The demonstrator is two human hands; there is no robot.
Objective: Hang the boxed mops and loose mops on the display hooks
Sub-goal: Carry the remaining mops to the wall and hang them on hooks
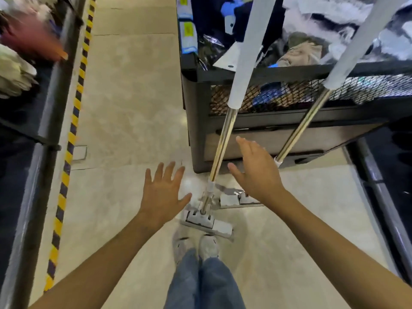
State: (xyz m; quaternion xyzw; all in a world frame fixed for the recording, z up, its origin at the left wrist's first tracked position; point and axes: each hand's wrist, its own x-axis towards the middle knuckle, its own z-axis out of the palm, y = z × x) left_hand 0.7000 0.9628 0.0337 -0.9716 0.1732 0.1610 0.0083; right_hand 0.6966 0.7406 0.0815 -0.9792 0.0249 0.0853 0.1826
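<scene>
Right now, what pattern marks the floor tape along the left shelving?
Diagonal yellow and dark stripes on the floor tape, clearest in the head view.

- Both mop handles (249, 52) cut off by top edge.
- Right mop's head (231, 198) partly hidden behind right hand (256, 172).
- Shelf goods (26, 34) at left: motion-blurred, unidentifiable.
</scene>
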